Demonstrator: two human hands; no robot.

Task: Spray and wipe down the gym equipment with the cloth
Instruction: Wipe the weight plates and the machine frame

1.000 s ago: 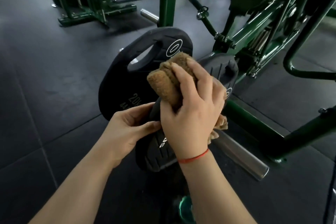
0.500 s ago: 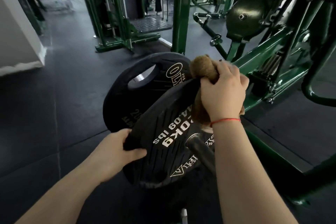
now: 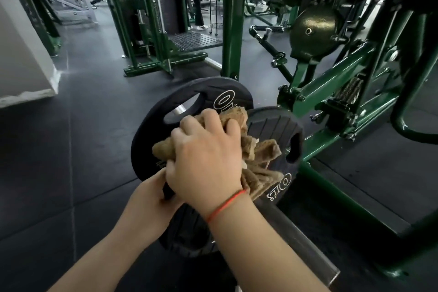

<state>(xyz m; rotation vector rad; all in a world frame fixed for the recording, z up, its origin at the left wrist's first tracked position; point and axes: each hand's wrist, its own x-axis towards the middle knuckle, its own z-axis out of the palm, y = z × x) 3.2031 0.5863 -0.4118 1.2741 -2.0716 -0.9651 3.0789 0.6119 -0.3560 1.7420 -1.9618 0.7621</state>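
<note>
Entry: wiping step, near plate.

- Right grip (image 3: 206, 161): fingers curled round the brown cloth (image 3: 260, 152), holding it bunched and pressed against the ribbed face of the near weight plate (image 3: 272, 125). Loose folds spill out to the right of the knuckles.
- Left grip (image 3: 151, 204): wrapped on that plate's lower-left rim. The fingertips are hidden behind the edge, but the thumb side is clearly clamped on.
- The plate sits on a steel peg (image 3: 305, 244) of the green frame (image 3: 331, 87), leaning against a second plate (image 3: 151, 135) just behind it.
- No spray bottle in view.

Handling judgement:
- Cloth: soft, light and absorbent. It conforms to the ribs, so I would keep it wadded in the palm. Trailing corners could snag in the plate's cut-out.
- Plate: rigid and heavy, with a rubber-looking coat that probably gives good friction when dry and less once sprayed.
- I would hold the plate at the rim or through a handle slot, never by the flat face. I would turn it on the peg rather than lift it, keeping fingers out from between the two plates.
</note>
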